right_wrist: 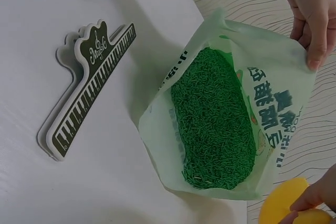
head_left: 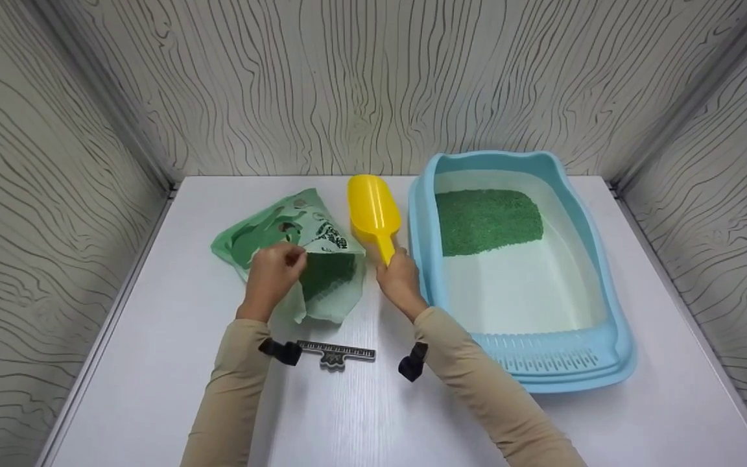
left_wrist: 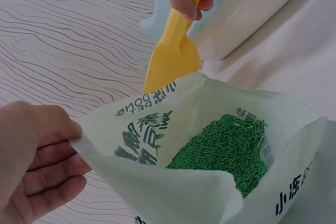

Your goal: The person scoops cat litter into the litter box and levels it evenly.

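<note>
Between thumb and fingers my left hand (head_left: pixel 274 275) pinches the upper rim of a pale green bag (left_wrist: pixel 157 177), whose mouth gapes toward me. Inside lie green pellets (right_wrist: pixel 215 124), thin and rod-shaped. My right hand (head_left: pixel 401 279) grips the handle of a yellow scoop (head_left: pixel 375 207), which points away from me between the bag and a blue litter box (head_left: pixel 425 259). A patch of green pellets (head_left: pixel 490 220) covers the far left part of the box's white floor. No pellets show on the visible face of the scoop.
A black-and-white bag clip (right_wrist: pixel 94 72) with a piano-key pattern and the word "Music" lies on the white table (head_left: pixel 153 363) in front of the bag. Wood-grain patterned panels (head_left: pixel 360 84) stand behind the table and at both sides. The litter box takes up the right side.
</note>
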`<state>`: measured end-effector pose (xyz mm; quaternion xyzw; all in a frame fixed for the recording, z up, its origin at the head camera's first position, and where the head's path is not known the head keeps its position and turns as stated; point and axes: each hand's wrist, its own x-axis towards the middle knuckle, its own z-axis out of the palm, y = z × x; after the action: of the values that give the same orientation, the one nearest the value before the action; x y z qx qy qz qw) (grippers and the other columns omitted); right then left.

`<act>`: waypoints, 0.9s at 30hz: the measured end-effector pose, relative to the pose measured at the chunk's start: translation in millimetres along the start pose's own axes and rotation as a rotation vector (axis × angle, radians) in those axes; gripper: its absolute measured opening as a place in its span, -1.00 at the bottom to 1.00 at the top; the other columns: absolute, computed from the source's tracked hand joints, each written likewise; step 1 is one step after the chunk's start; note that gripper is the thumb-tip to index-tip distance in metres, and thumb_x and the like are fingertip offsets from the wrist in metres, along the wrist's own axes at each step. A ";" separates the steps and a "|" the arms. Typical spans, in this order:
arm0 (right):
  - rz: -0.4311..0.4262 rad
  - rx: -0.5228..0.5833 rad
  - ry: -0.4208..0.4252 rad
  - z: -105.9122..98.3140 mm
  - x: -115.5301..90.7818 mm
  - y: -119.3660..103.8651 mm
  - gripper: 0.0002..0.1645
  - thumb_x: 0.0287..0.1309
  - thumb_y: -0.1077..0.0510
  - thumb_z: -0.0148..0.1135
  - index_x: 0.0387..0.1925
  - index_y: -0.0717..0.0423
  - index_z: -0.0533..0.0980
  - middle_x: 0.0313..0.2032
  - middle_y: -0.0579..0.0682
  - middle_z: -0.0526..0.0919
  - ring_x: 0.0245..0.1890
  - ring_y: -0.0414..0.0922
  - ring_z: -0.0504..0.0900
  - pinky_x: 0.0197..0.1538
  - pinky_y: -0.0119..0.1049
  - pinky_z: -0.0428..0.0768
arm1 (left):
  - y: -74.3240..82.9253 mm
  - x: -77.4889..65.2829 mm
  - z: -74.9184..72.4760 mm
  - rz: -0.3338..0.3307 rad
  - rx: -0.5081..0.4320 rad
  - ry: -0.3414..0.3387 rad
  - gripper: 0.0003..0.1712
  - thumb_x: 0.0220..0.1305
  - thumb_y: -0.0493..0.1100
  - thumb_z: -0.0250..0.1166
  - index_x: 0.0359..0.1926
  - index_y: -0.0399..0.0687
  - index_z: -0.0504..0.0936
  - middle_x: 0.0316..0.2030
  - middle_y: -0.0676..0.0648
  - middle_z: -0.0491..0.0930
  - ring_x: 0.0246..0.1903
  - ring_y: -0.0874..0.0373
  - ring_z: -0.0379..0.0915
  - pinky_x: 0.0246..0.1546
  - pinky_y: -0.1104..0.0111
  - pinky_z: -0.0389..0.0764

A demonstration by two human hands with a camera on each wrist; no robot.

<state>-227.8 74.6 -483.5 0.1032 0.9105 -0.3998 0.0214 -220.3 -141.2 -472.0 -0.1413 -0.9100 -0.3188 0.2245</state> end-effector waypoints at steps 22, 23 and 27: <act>-0.143 0.020 -0.047 -38.5 -17.9 10.5 -0.71 0.18 0.26 0.11 -0.09 0.37 0.43 -0.45 0.05 0.48 -0.50 -0.15 0.43 -0.46 -0.43 0.40 | 0.4 0.6 -1.3 0.000 -0.007 -0.006 -0.90 0.14 -0.34 0.29 -0.39 -0.32 0.71 -0.47 -0.22 0.73 -0.47 0.01 0.66 -0.41 0.22 0.69; -0.145 0.023 -0.051 -39.0 -19.1 11.5 -0.71 0.19 0.26 0.11 -0.09 0.36 0.43 -0.45 0.05 0.48 -0.51 -0.15 0.43 -0.46 -0.43 0.40 | 0.4 0.6 -1.2 0.000 -0.004 -0.005 -0.90 0.14 -0.34 0.30 -0.39 -0.32 0.71 -0.46 -0.22 0.73 -0.47 0.01 0.66 -0.40 0.22 0.69; -0.164 0.011 -0.043 -40.5 -23.8 15.4 -0.73 0.20 0.24 0.14 -0.12 0.35 0.45 -0.46 0.06 0.50 -0.52 -0.16 0.43 -0.48 -0.44 0.40 | 0.6 0.3 -1.2 0.010 0.005 -0.003 -0.91 0.13 -0.34 0.30 -0.39 -0.31 0.71 -0.47 -0.22 0.73 -0.47 0.00 0.66 -0.40 0.23 0.69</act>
<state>-199.6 110.4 -464.3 0.0198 0.9130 -0.4073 0.0077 -219.9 -141.5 -470.7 -0.1456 -0.9103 -0.3154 0.2252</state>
